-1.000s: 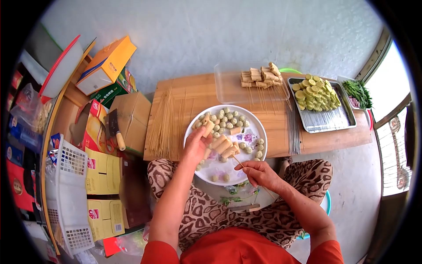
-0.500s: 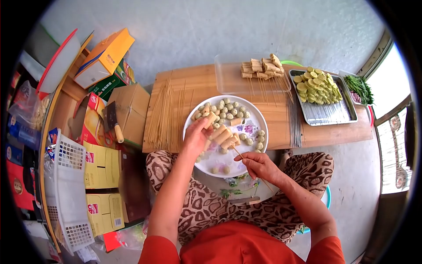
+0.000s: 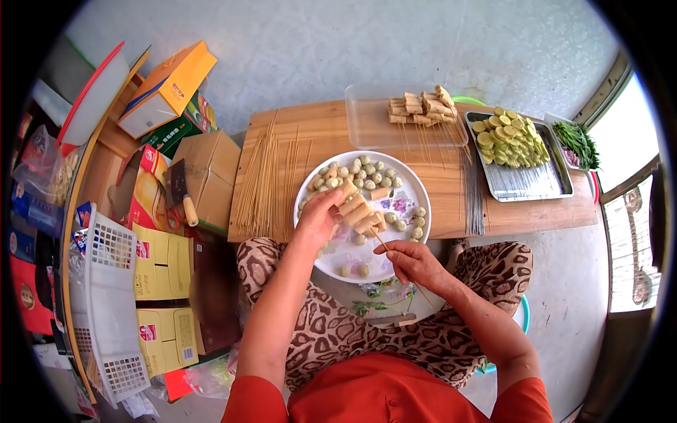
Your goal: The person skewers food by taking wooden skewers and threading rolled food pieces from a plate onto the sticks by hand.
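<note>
A thin wooden skewer (image 3: 381,242) carries several pale tan rolls (image 3: 356,212) above a round white plate (image 3: 413,264) with a purple flower print. My right hand (image 3: 412,263) pinches the skewer below the rolls. With its fingers, my left hand (image 3: 321,220) holds the roll at the upper end of the row; its fingertips are partly hidden. Speckled greenish balls (image 3: 369,185) lie on the plate, mostly toward its far side and right edge, with a loose tan roll (image 3: 379,193) among them.
Bare skewers (image 3: 257,183) lie left on the wooden table (image 3: 317,127). Behind the plate is a clear tray (image 3: 367,116) with skewered rolls (image 3: 423,106). A metal tray (image 3: 518,185) holds green slices (image 3: 511,137). A cleaver (image 3: 179,185) and boxes (image 3: 162,264) are at left.
My left hand has shifted slightly, and the roll at its fingertips now sits in line with the others at the upper end. My right hand stays on the skewer.
</note>
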`<state>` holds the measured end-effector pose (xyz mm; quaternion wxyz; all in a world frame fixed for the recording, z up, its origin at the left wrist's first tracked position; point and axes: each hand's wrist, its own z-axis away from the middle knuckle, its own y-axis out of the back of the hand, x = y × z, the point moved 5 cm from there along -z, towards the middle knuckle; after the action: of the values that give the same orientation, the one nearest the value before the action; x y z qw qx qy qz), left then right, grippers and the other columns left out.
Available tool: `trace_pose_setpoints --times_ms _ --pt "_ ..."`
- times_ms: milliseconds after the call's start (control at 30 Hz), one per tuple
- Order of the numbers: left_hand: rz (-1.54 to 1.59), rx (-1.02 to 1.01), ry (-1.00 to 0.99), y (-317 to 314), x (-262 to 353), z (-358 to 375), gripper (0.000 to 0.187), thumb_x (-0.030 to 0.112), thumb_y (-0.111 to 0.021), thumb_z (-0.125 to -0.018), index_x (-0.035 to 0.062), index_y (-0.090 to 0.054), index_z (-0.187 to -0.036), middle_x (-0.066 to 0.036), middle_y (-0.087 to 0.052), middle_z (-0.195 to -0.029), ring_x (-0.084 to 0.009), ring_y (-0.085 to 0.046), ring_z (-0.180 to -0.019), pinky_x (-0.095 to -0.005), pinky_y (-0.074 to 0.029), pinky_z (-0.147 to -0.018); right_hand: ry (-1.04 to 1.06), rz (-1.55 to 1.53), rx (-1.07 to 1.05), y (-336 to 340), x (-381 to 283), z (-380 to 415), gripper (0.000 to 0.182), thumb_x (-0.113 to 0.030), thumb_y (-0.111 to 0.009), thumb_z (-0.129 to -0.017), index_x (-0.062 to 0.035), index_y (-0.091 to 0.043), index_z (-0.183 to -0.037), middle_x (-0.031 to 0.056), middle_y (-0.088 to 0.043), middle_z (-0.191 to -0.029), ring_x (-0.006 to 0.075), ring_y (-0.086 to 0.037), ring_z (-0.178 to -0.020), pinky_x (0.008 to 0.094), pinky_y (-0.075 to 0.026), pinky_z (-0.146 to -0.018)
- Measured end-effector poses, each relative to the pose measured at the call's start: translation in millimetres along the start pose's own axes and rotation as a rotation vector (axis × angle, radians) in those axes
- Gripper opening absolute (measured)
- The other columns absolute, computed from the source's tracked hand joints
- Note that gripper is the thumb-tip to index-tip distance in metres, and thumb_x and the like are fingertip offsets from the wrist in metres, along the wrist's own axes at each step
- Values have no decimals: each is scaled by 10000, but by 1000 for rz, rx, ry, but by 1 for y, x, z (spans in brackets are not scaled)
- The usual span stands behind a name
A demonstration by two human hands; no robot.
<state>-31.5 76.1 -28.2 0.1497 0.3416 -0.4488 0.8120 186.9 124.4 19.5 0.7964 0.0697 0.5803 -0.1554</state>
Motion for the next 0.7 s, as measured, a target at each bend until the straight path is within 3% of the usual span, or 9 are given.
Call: trace_pose_setpoints --times_ms 467,700 --pt "-49 -64 45 1 -1 2 268 194 -675 -850 35 -611 -1057 -56 -623 -1026 -171 -603 -940 -352 -500 -827 -21 -8 21 1 5 -4 262 -178 -450 -990 -25 -595 -1146 -25 -457 -523 47 -430 -461 204 -371 -479" --pt "8 26 -93 3 17 6 274 183 -673 -847 52 -604 -1077 -47 -618 -1041 -163 -602 -941 -338 -506 -831 88 136 142 3 -4 -4 256 -172 -505 -963 -20 -583 -1154 1 -488 -553 72 -460 -513 241 -400 -515"
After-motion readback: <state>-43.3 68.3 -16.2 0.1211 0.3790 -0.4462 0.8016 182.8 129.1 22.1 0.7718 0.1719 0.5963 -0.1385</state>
